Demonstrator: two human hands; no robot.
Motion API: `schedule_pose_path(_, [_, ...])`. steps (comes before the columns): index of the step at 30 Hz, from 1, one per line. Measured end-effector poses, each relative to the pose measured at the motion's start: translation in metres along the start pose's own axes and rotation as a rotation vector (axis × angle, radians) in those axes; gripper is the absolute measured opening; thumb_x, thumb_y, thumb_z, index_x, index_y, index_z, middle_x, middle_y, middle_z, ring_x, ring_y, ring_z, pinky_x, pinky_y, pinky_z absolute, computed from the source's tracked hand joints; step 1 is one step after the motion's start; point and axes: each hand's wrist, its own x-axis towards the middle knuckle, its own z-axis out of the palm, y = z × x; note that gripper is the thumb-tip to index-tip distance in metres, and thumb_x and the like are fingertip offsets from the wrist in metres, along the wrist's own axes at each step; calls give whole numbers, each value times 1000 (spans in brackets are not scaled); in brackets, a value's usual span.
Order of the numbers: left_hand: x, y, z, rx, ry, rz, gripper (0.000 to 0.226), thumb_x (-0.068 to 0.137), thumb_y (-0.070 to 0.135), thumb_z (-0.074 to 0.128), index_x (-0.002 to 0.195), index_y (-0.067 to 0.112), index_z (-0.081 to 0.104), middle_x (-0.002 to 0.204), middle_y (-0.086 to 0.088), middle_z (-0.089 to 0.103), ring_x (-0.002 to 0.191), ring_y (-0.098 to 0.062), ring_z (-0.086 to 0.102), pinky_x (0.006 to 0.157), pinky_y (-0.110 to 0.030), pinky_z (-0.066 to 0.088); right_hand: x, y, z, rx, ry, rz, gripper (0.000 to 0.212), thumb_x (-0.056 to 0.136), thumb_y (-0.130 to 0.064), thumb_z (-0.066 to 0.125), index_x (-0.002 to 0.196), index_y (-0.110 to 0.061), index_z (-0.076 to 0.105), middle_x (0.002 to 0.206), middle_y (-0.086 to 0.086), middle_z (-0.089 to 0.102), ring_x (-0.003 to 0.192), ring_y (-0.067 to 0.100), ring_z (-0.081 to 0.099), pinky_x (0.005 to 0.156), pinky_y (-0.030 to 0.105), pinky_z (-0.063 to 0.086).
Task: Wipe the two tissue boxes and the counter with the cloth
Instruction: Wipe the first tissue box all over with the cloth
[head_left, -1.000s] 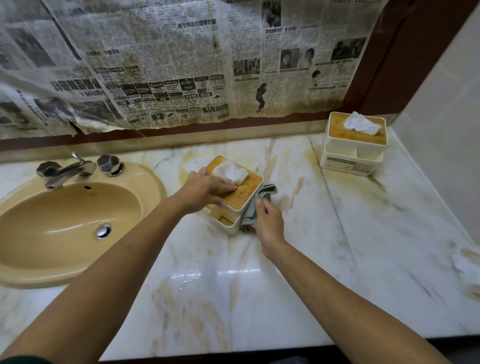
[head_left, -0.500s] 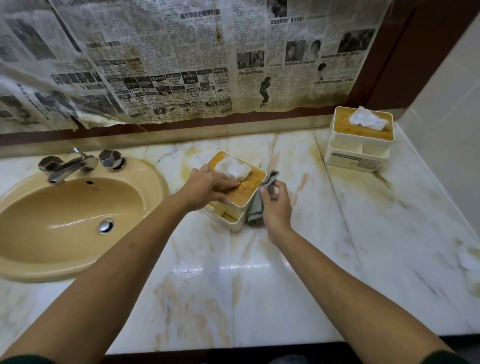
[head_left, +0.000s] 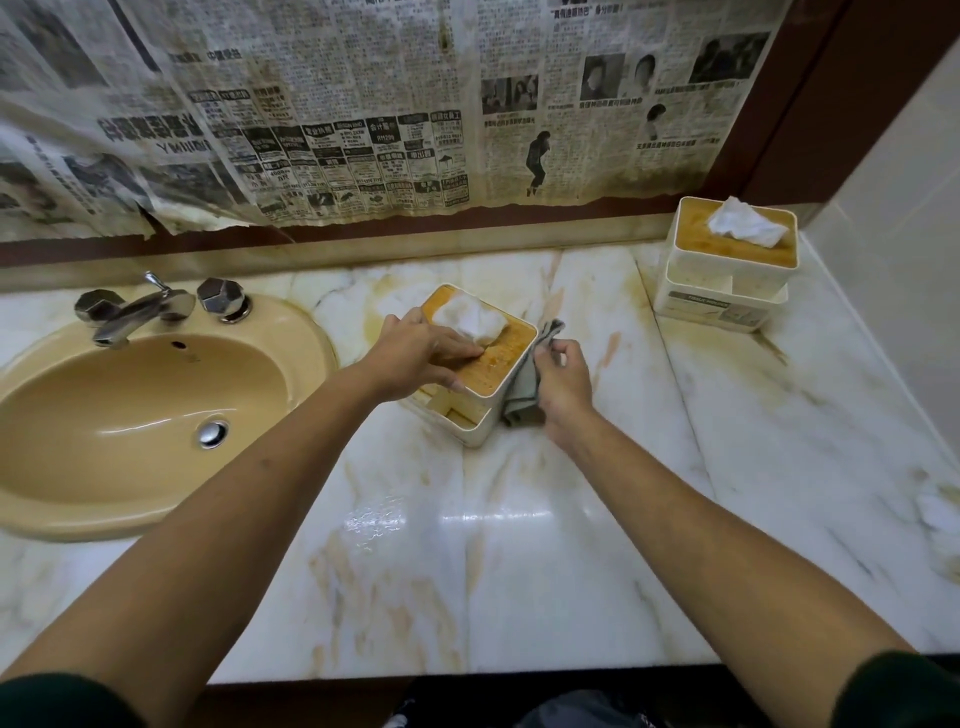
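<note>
A white tissue box with an orange-brown lid (head_left: 498, 364) stands mid-counter, a white tissue poking from its top. My left hand (head_left: 415, 353) rests on the lid and grips its near-left edge. My right hand (head_left: 563, 384) presses a grey cloth (head_left: 524, 384) against the box's right side wall. A second, matching tissue box (head_left: 727, 270) stands at the back right corner, untouched. The marble counter (head_left: 519, 545) is white with yellow-brown veins and stains.
A beige sink (head_left: 130, 415) with a chrome faucet (head_left: 135, 312) fills the left side. Stained newspaper (head_left: 363, 104) covers the wall behind. A tiled wall (head_left: 893, 234) bounds the right. A crumpled white scrap (head_left: 935, 512) lies at the far right edge.
My right hand with the cloth has slid along the box's right side, away from me toward the back. My left hand has stayed on the lid.
</note>
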Motion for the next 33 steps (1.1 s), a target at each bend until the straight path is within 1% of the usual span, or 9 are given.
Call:
schedule_pose_path(4, [0, 1, 0, 9, -4, 1, 57, 78, 53, 70, 133, 44, 58, 137, 25, 55, 94, -9, 26, 74, -33, 16, -25, 23, 11, -20, -31, 14, 16, 99, -27, 56, 86, -22, 47, 96, 5, 64, 89, 27, 62, 75, 41, 54])
schedule_pose_path(7, [0, 0, -1, 5, -4, 8, 58, 77, 53, 70, 133, 44, 58, 137, 25, 55, 95, -11, 27, 75, -33, 17, -51, 52, 19, 2, -120, 80, 15, 99, -28, 56, 88, -23, 48, 93, 0, 61, 86, 20, 60, 76, 38, 54])
schedule_pose_path(10, [0, 1, -1, -3, 2, 11, 57, 78, 52, 70, 133, 43, 58, 136, 24, 56, 96, -13, 29, 75, -33, 17, -35, 42, 18, -9, -54, 44, 14, 99, -24, 54, 88, -22, 46, 91, -1, 58, 78, 14, 55, 64, 27, 47])
schedule_pose_path(15, [-1, 2, 0, -11, 13, -2, 56, 78, 51, 72, 132, 44, 58, 136, 24, 56, 96, -11, 28, 76, -33, 17, 8, -2, 8, 65, 55, 50, 18, 101, -22, 51, 85, -22, 44, 94, 9, 56, 83, 19, 50, 65, 30, 43])
schedule_pose_path(17, [-1, 2, 0, -4, 12, 0, 56, 78, 52, 72, 132, 45, 58, 136, 24, 56, 96, -11, 27, 77, -34, 16, 4, 0, 11, 55, 41, 70, 21, 101, -24, 51, 82, -23, 42, 93, 8, 57, 84, 20, 52, 67, 32, 44])
schedule_pose_path(20, [-1, 1, -1, -6, 12, 0, 58, 77, 54, 70, 132, 45, 58, 136, 24, 56, 97, -13, 29, 79, -35, 20, -22, 35, 17, 60, -59, 144, 19, 100, -26, 53, 84, -23, 44, 93, 6, 59, 87, 22, 56, 78, 42, 51])
schedule_pose_path(23, [-1, 1, 0, -12, 8, 1, 58, 77, 55, 69, 133, 45, 57, 137, 24, 55, 99, -14, 30, 84, -37, 23, -38, 54, 21, 98, -156, 255, 14, 102, -24, 51, 89, -21, 45, 100, 8, 60, 90, 22, 58, 78, 41, 53])
schedule_pose_path(28, [0, 1, 0, 14, 1, -2, 58, 78, 55, 68, 134, 46, 56, 137, 25, 55, 98, -13, 29, 79, -35, 20, -1, 19, 7, 100, -105, 199, 10, 102, -17, 52, 93, -18, 45, 107, 14, 60, 96, 26, 59, 87, 47, 54])
schedule_pose_path(33, [-1, 3, -2, 46, -21, -1, 58, 81, 55, 68, 136, 46, 53, 139, 26, 53, 99, -14, 29, 78, -34, 17, 17, -6, -19, 123, -198, 161, 9, 101, -16, 55, 92, -16, 51, 94, 10, 62, 80, 22, 62, 74, 39, 53])
